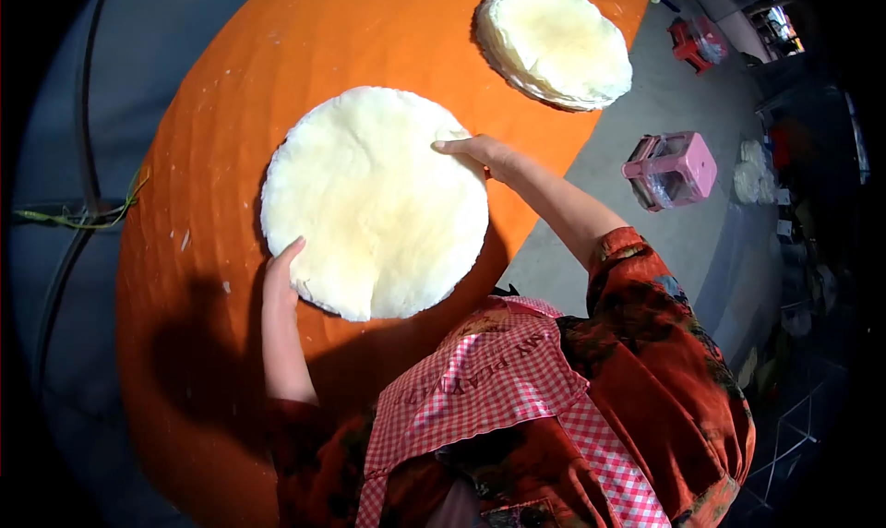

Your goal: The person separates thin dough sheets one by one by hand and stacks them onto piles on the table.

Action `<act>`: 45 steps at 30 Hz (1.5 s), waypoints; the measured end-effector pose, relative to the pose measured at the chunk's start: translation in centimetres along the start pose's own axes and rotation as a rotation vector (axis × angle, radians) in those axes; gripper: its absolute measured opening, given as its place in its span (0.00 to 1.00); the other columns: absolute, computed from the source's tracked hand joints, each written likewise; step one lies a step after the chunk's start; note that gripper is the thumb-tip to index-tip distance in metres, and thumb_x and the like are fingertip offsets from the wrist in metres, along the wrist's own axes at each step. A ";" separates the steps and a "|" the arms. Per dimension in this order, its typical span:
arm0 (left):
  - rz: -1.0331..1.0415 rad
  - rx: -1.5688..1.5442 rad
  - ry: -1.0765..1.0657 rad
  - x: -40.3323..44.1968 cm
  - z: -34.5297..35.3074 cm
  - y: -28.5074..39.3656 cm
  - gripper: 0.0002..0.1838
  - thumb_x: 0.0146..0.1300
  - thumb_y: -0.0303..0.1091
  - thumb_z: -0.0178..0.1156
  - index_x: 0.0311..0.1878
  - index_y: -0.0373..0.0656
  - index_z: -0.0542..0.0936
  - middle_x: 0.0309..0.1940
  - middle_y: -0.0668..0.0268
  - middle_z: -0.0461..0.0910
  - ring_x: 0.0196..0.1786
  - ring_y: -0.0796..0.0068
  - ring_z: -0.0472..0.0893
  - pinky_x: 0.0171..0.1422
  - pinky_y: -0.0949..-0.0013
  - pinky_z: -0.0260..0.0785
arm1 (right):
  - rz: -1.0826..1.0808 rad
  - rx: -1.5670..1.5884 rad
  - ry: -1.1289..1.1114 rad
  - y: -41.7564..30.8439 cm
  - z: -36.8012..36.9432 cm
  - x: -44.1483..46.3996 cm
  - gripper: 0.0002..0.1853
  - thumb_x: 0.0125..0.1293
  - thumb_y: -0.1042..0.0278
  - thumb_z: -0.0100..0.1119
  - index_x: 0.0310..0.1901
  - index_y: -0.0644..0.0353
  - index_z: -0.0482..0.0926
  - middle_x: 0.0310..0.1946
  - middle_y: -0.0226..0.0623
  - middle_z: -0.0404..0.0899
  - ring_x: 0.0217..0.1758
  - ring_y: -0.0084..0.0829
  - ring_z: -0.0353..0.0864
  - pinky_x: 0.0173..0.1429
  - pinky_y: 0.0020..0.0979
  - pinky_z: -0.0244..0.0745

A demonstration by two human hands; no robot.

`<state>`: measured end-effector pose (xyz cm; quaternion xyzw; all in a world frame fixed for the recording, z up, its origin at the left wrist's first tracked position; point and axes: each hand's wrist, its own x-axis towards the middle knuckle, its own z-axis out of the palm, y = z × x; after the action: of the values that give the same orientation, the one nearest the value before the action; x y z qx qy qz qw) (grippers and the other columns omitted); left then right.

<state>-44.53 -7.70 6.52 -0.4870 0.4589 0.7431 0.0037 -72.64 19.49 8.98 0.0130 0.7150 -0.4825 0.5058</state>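
A large, round, pale cream sheet stack (374, 200) with a ragged white rim is held over the orange surface. My left hand (283, 271) grips its lower left edge, the thumb lying on top and the other fingers hidden beneath. At the upper right edge my right hand (475, 152) holds it the same way, thumb on top. Whether the stack rests on the surface or is slightly raised, I cannot tell. Another thick pile of round cream sheets (558, 43) lies on the orange surface at the upper right.
The orange-covered table (212, 140) has a right edge beside the grey floor. Pink stacked stools (683, 170) and a red stool (692, 46) stand on the floor to the right. A dark tube and a yellow-green cord (78, 221) are at the left.
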 end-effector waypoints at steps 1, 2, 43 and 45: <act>0.005 -0.017 -0.049 0.2 -0.4 -0.2 0.35 0.57 0.37 0.64 0.65 0.32 0.63 0.60 0.53 0.70 0.62 0.58 0.69 0.65 0.60 0.63 | 0.039 0.001 -0.022 0.1 -0.3 0.7 0.37 0.50 0.43 0.69 0.55 0.64 0.74 0.51 0.43 0.78 0.58 0.36 0.73 0.62 0.32 0.67; 0.010 -0.033 -0.096 0.4 -0.9 -0.5 0.35 0.57 0.37 0.64 0.65 0.31 0.62 0.59 0.53 0.70 0.62 0.57 0.69 0.65 0.59 0.63 | -0.014 -0.022 -0.006 0.4 -0.5 1.1 0.37 0.49 0.45 0.70 0.55 0.65 0.74 0.50 0.43 0.78 0.57 0.36 0.75 0.61 0.33 0.68; 0.054 0.046 -0.565 -3.4 57.3 -2.2 0.34 0.50 0.28 0.57 0.63 0.31 0.63 0.55 0.52 0.73 0.54 0.55 0.75 0.59 0.58 0.70 | -0.545 0.667 0.021 13.0 -54.9 -19.7 0.29 0.51 0.71 0.67 0.56 0.69 0.71 0.50 0.45 0.77 0.48 0.35 0.80 0.54 0.35 0.77; 0.072 0.125 -0.709 -1.2 61.3 -3.0 0.33 0.51 0.29 0.56 0.63 0.33 0.64 0.54 0.54 0.74 0.54 0.58 0.75 0.59 0.60 0.69 | -0.515 0.660 0.131 13.9 -57.7 -20.6 0.34 0.50 0.70 0.68 0.59 0.69 0.67 0.52 0.46 0.76 0.52 0.36 0.78 0.56 0.36 0.75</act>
<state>-86.68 36.59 11.76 -0.1811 0.4905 0.8361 0.1660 -96.61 77.14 16.05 0.0259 0.5326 -0.7945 0.2906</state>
